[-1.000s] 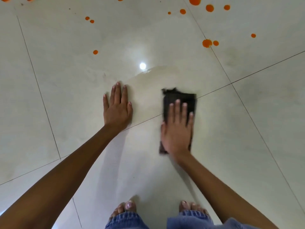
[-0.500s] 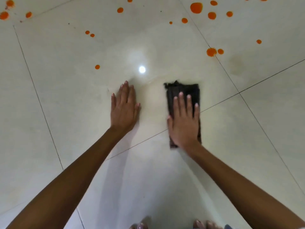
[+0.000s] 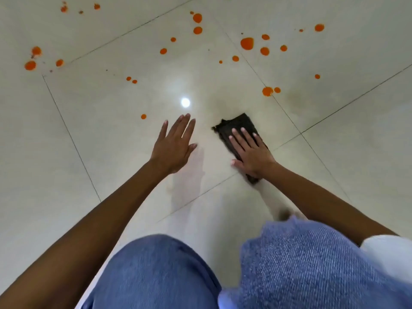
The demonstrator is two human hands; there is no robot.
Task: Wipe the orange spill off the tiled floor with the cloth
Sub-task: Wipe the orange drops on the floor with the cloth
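A dark folded cloth [image 3: 237, 127] lies flat on the pale tiled floor [image 3: 111, 130], turned at a slant. My right hand [image 3: 250, 152] presses flat on its near half, fingers spread. My left hand [image 3: 175, 144] hovers just above the floor to the cloth's left, fingers apart and holding nothing. Orange drops dot the tiles beyond both hands: one small drop [image 3: 143, 116] just left of my left fingertips, a pair [image 3: 267, 91] beyond the cloth, a large blob [image 3: 247, 43] farther back, and several more at the far left [image 3: 30, 65].
My knees in blue jeans [image 3: 301, 264] fill the bottom of the view. A ceiling light reflects as a bright spot [image 3: 185, 102] on the glossy tile. Dark grout lines [image 3: 71, 139] cross the floor. A faint damp smear shows around the cloth.
The view has tilted so more orange drops show and my knees replace my feet. My left hand lifted off the floor. The cloth under my right hand turned to a slant.
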